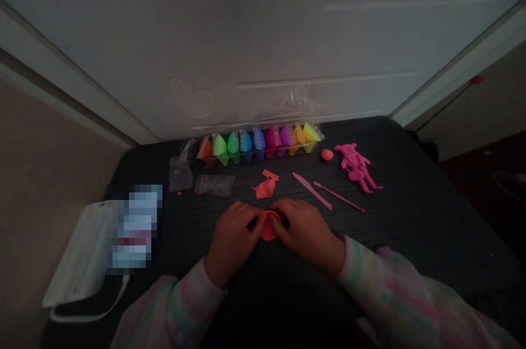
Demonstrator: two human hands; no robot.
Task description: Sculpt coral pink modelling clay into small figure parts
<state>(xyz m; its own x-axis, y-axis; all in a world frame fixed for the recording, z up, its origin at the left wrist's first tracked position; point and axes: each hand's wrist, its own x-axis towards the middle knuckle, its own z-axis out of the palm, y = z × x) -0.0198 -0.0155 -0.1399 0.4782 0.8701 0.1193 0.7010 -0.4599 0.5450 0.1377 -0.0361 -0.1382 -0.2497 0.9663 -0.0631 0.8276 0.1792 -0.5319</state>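
Observation:
Between my two hands is a thin, rounded piece of red-orange modelling clay point(269, 228), its upper edge curved like a rim. My left hand point(236, 236) pinches its left side with thumb and fingers. On the other side my right hand point(306, 231) grips it the same way. Just beyond my fingers lies a crumpled lump of orange clay point(266, 187). A pink plastic modelling knife point(312, 191) and a thin pink stick tool point(339, 196) rest to the right of it. Farther right are a small orange clay ball point(327, 155) and a pink clay figure point(356, 167).
A row of wrapped clay packs point(258, 143) in several colours lies along the back of the dark table point(423, 217). Clear plastic wrappers point(215, 185) are at left. A blurred phone point(137, 228) with a white cable point(94, 316) leans by a white box-like object point(80, 253). Behind stands a white door point(230, 26).

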